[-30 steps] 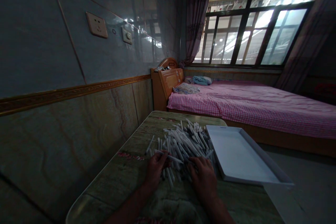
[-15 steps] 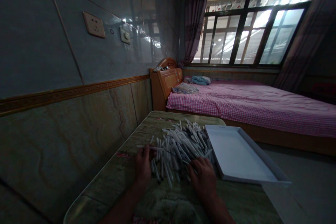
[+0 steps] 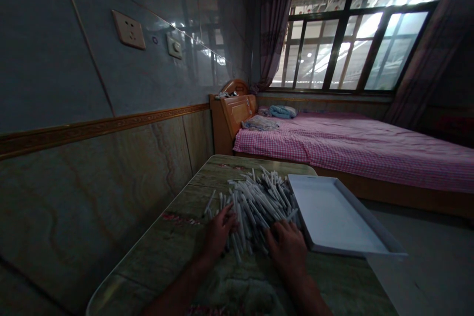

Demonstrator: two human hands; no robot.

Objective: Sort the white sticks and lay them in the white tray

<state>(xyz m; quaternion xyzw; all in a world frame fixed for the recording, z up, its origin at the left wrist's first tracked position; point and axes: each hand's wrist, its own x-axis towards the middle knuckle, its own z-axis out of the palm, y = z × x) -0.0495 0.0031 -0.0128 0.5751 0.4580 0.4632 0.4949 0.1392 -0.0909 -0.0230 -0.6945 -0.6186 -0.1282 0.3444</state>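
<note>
Head view, dim. Your left hand (image 3: 218, 229) lies flat on the near left side of the heap of thin white plastic tubes (image 3: 259, 197), fingers spread, clasping nothing. Your right hand (image 3: 287, 249) covers the heap's near right side. Its fingertips are buried, so I can't tell the grip. The heap sits mid-table on the marbled green tabletop (image 3: 174, 256), against the shallow white rectangular tray (image 3: 333, 217). The table's near edge is cut off.

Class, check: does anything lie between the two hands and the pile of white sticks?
Nothing visible does. The left hand and the right hand both lie on the near edge of the pile of white sticks.
</note>
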